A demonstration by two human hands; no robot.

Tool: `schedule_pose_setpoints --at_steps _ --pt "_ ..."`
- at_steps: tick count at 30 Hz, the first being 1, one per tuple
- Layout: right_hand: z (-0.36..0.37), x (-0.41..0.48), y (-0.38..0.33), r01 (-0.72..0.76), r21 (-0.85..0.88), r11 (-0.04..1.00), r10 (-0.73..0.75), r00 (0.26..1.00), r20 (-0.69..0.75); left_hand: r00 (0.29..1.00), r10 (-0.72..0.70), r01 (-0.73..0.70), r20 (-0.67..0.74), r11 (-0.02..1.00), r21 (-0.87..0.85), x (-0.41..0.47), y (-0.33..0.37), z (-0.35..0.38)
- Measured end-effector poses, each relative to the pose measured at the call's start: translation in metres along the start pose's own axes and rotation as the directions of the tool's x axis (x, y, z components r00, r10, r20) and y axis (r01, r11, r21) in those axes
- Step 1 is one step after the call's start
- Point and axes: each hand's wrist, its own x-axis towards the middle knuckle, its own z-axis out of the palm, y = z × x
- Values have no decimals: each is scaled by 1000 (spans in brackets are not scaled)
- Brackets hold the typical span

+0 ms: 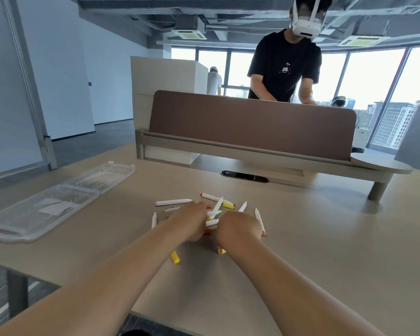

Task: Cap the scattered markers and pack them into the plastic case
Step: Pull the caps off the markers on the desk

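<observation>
The left hand (189, 220) and right hand (238, 229) are meeting over the markers (172, 202) on the bench (301, 238), grip hidden; capping is probably beginning, next needing a loose cap (175, 257) aligned.

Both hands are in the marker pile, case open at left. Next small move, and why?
Probably lift one marker from the pile and cap it: a loose yellow cap lies nearby, and the plastic case shows no markers yet.
</observation>
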Motion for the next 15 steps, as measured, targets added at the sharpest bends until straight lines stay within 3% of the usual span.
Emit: schedule_pose_setpoints --at_steps 9,12,15 --pt "0 -3 5 -23 75 997 21 999 26 974 -106 88 201 991 99 11 3 -3" --pt "-2 -2 14 -57 134 989 57 998 0 985 -43 40 168 999 24 12 1 -2" --pt "-8 -3 23 -131 268 954 118 991 64 988 -24 9 150 995 100 8 3 -3"
